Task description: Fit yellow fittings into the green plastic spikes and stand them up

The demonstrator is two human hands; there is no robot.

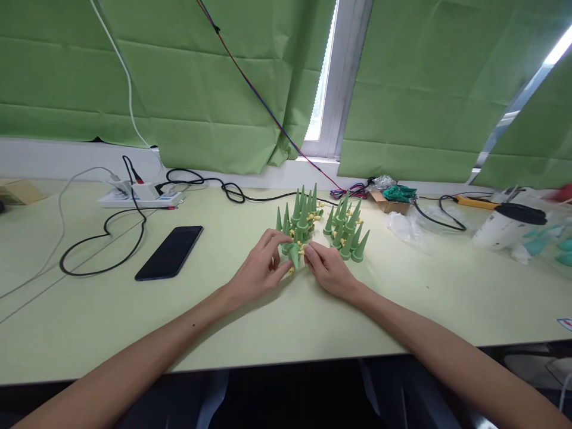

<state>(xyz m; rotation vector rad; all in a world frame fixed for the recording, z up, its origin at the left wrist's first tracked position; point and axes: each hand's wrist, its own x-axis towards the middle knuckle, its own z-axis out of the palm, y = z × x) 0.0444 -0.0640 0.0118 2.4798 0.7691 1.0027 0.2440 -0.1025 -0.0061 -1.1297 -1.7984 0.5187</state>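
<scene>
My left hand (263, 262) is closed around a green cone-shaped piece (294, 254), its pointed end tilted down toward me. At the cone's right side, my right hand (328, 268) pinches a small yellow piece (302, 251). Another yellow bit (292, 271) shows just below the cone. Right behind my hands stands a cluster of green cones (302, 215), points up, with yellow pieces among them. A second cluster of green cones (346, 229) stands to the right, also with yellow pieces between them. My fingers partly hide the held pieces.
A black phone (170, 253) lies at the left, near a power strip (143, 195) with cables. Toward the back right are a small cardboard box (389, 202), clear plastic bags (404, 229) and a white cup with a black lid (507, 225). Green curtains (201, 89) hang behind the table.
</scene>
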